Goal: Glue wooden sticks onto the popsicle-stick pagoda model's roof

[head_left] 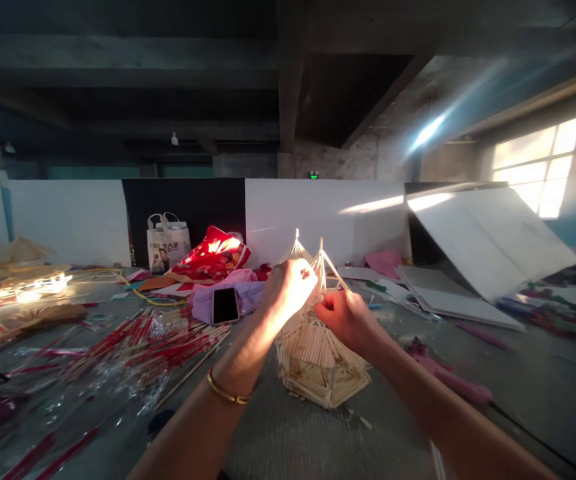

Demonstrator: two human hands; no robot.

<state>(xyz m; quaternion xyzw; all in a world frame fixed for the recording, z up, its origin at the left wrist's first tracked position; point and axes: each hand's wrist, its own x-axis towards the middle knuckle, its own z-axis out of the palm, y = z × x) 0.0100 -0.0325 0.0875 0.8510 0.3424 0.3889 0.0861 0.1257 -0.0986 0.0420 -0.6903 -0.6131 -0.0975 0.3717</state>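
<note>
The pale wooden-stick model with a wide many-sided base and pointed tops (318,353) stands on the grey bench (263,433), directly below and between the fingers of both hands. The left hand (293,283), with a gold bangle (228,390) on its wrist, is at the model's upper part, its fingers curled together; whether they pinch a stick cannot be told. The right hand (345,317) is just beside it and a little lower, its fingers also curled in close against the upper framework; what they grip, if anything, is hidden. One thin upright stick (321,257) rises between the two hands, just above the right fingers, and a slanting one runs down towards them. Left of the left fingers, a black-screened phone (225,306) lies on lilac cloth (251,290), with a glossy red bag (211,257) and a white printed tote bag (168,247) beyond. Farther left and nearer the camera are scattered red and tan sticks (143,343) among clear plastic wrap. Right of the right fingers, a pink corded tool (453,380) lies near the forearm.
</note>
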